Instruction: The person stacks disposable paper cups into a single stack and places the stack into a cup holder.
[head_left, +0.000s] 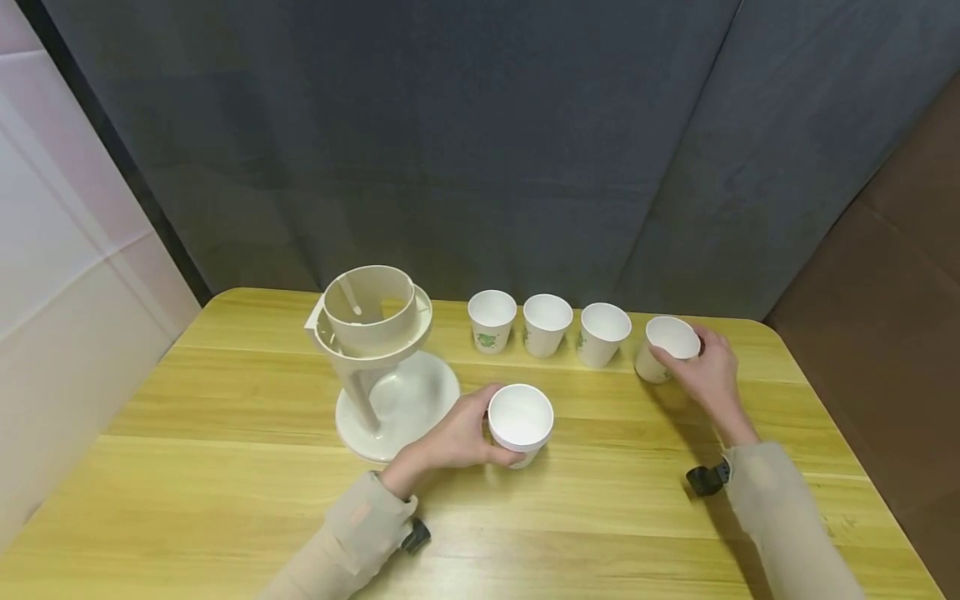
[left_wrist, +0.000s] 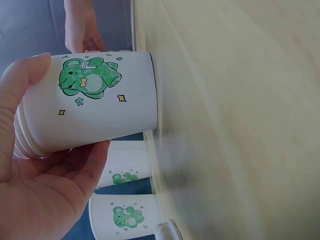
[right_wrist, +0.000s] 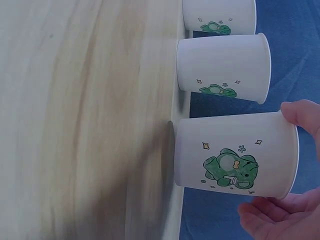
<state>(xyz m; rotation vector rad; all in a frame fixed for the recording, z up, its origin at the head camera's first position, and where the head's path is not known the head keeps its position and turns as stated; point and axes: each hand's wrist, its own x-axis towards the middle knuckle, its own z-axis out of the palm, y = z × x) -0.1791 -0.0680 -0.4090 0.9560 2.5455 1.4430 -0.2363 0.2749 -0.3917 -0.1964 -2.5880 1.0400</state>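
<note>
Near the middle of the table, my left hand (head_left: 467, 432) grips a small stack of white paper cups (head_left: 521, 421) from its left side, thumb and fingers round it. Several rims show at the top of this stack, and the outer cup (left_wrist: 100, 112) carries a green bear print in the left wrist view. At the right end of a row, my right hand (head_left: 711, 377) holds a single white paper cup (right_wrist: 230, 165) by its rim, the thumb at one side and fingers at the other. That cup is upright, its base close to the tabletop.
Three more upright paper cups, a left one (head_left: 491, 323), a middle one (head_left: 547, 327) and a right one (head_left: 602, 335), line the back of the wooden table (head_left: 570, 533). A cream stand (head_left: 360, 400) with a round base and ring-shaped holder stands left. A dark curtain (head_left: 465, 150) hangs behind.
</note>
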